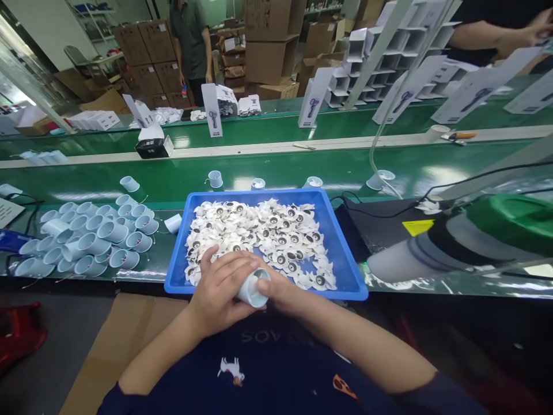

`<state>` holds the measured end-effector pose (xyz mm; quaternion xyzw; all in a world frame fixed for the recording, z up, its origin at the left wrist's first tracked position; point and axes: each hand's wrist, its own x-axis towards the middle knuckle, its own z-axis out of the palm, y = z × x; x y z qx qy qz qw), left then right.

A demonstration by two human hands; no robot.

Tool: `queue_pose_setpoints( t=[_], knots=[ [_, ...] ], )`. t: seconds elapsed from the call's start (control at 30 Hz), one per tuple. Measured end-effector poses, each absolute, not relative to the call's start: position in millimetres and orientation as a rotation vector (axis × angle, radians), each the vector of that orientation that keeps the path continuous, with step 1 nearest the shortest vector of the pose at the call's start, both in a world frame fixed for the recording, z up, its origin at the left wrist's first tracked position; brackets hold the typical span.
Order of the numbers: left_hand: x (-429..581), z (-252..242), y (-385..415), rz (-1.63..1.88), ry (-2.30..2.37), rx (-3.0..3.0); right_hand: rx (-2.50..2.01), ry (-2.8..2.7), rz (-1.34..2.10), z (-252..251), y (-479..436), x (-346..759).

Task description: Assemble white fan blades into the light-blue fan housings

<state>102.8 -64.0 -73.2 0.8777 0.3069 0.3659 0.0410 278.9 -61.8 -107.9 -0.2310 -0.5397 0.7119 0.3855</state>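
Green conveyor (276, 167), blue plastic tray (254, 195), hands (222, 285) gripping white cylinder (253, 291)

Just below my left hand (222, 288) and my right hand (283, 285), pale letters across my navy shirt (276, 369) begin "SOV"; the rest is too faint to read for sure. Ahead of my hands, the upright white boxes (211, 109) show a hair dryer picture, but their small print is unreadable. So is the print on the sheet (6, 210) left of my left hand. The yellow label (417, 227) right of my right hand shows no legible text.
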Motion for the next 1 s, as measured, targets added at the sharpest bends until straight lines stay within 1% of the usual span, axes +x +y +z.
queue_pose_setpoints(
  t=[0.07,0.1,0.23,0.3,0.37,0.53,0.67,0.77,0.87,0.93,1.0],
  knots=[
    [97.7,-76.0,-60.5,1.181,0.974,2.599,-0.572,-1.417,1.677,-105.8,-59.8,285.8],
    [94.4,-77.5,-58.8,1.208,1.008,2.551,-0.597,-1.49,1.5,-102.6,-59.1,290.7],
    [83.0,-82.0,-54.5,1.195,1.132,2.499,-0.804,-1.989,0.504,-82.8,-61.2,311.3],
    [81.1,-83.6,-53.8,1.156,1.154,2.535,-0.86,-2.138,0.254,-75.5,-64.4,316.5],
    [81.7,-85.3,-53.5,1.128,1.177,2.541,-0.862,-2.15,0.184,-72.7,-67.4,316.4],
    [83.3,-86.4,-53.6,1.055,1.144,2.538,-0.893,-2.198,0.181,-76.0,-69.8,312.3],
    [67.8,-78.3,-36.3,1.055,1.183,2.562,-0.87,-1.962,0.101,-76.8,-75.9,343.1],
    [46.6,-67.8,9.3,1.027,1.412,2.519,-0.923,-1.812,0.01,-87.3,-88.1,381.0],
    [32.8,-48.7,80.0,1.137,1.555,2.446,-1.004,-1.746,-0.079,-108.7,-103.2,407.0],
    [35.5,-30.4,125.4,1.254,1.515,2.461,-1.062,-1.667,-0.13,-121.3,-113.4,414.9],
    [49.0,-11.3,157.6,1.313,1.34,2.521,-1.109,-1.591,-0.177,-128.7,-124.6,420.1]
  ],
)
